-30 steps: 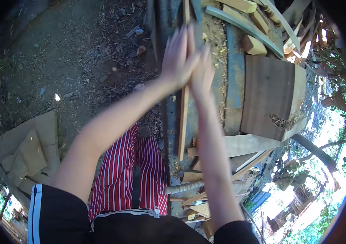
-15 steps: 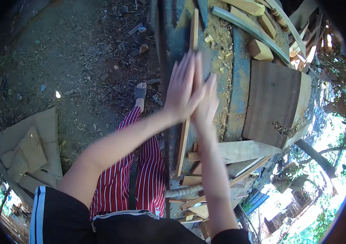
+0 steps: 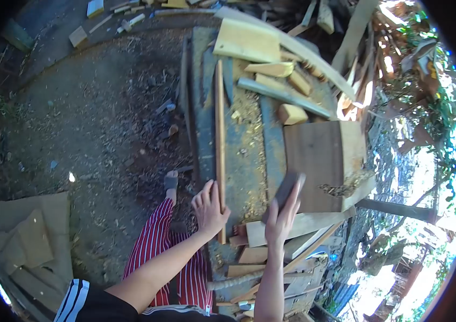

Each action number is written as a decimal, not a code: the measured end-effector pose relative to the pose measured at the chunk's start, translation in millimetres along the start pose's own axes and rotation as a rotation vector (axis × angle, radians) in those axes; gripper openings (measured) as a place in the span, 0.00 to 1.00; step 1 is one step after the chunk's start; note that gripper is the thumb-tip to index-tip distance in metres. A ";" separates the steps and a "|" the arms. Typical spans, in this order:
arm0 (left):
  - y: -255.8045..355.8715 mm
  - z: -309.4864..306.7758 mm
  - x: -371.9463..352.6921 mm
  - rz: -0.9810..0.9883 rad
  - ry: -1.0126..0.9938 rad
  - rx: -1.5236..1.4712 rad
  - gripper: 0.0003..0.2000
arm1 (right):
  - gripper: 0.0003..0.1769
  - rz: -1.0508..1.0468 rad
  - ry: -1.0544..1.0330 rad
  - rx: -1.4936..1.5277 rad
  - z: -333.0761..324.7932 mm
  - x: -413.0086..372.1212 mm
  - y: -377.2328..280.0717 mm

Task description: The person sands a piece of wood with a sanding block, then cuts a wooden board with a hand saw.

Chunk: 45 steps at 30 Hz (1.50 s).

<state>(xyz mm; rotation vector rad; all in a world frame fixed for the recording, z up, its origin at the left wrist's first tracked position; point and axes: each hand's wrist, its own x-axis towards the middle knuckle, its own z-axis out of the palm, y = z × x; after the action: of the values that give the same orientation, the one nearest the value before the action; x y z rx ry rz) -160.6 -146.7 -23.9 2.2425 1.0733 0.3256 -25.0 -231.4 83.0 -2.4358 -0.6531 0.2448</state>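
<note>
A long, narrow wooden strip (image 3: 220,123) lies lengthwise along the left side of the workbench (image 3: 244,161). My left hand (image 3: 210,210) is closed on the strip near its lower end, with the fingers on the left and the thumb on the right. In my right hand (image 3: 280,221) is a dark grey, flat sanding block (image 3: 287,193), tilted and raised off the strip to its right. The fingers run along the block's right side, and its underside is hidden.
A wide brown board (image 3: 314,161) rests on the bench's right side. Wood offcuts and a grey metal-like bar (image 3: 284,97) lie toward the far end. Planks and a round stick (image 3: 236,280) are stacked nearest me. Sawdust covers the bench; cardboard (image 3: 24,236) lies on the ground at left.
My hands were together over the strip and have come apart. The right hand has moved right with the sanding block; the left now grips the strip's near end. The view has shifted too.
</note>
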 end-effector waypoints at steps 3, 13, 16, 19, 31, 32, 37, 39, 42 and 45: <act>-6.6 3.7 3.3 -0.108 -0.003 -0.003 0.33 | 0.41 0.194 0.043 -0.147 -32.2 -73.9 40.3; -2.8 -121.3 25.4 -0.701 -0.398 -1.334 0.18 | 0.44 0.168 0.270 -0.328 -8.2 -136.0 105.0; 15.9 -161.9 39.4 -0.698 -0.551 -1.530 0.16 | 0.45 0.197 0.223 -0.265 -10.5 -135.8 106.5; 53.2 -204.3 43.3 -0.833 -0.566 -1.760 0.16 | 0.46 0.166 0.259 -0.285 -7.5 -137.0 109.5; 61.3 -184.1 5.6 -0.449 -0.416 -1.048 0.19 | 0.50 0.256 0.149 -0.296 -14.9 -131.0 107.6; 55.5 -175.1 12.0 -0.438 -0.431 -1.051 0.19 | 0.50 0.267 0.106 -0.275 -17.6 -130.7 105.5; 32.6 -162.7 27.6 -0.099 -0.370 -0.661 0.14 | 0.50 0.264 0.141 -0.313 -13.7 -128.4 107.5; 34.6 -172.4 37.6 -0.289 -0.530 -0.554 0.14 | 0.51 0.266 0.103 -0.311 -17.3 -127.9 106.7; 18.5 -172.2 51.2 -0.428 -0.756 -0.705 0.17 | 0.51 0.268 0.091 -0.337 -19.4 -126.8 105.8; 20.5 -183.3 53.9 -0.395 -0.808 -0.804 0.20 | 0.50 0.260 0.080 -0.341 -21.8 -128.1 105.2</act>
<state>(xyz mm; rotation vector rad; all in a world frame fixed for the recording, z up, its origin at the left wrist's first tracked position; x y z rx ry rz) -198.5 -36.3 128.7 1.2064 0.7149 -0.2738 -86.8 -380.9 40.7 -2.8437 -0.3641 0.1470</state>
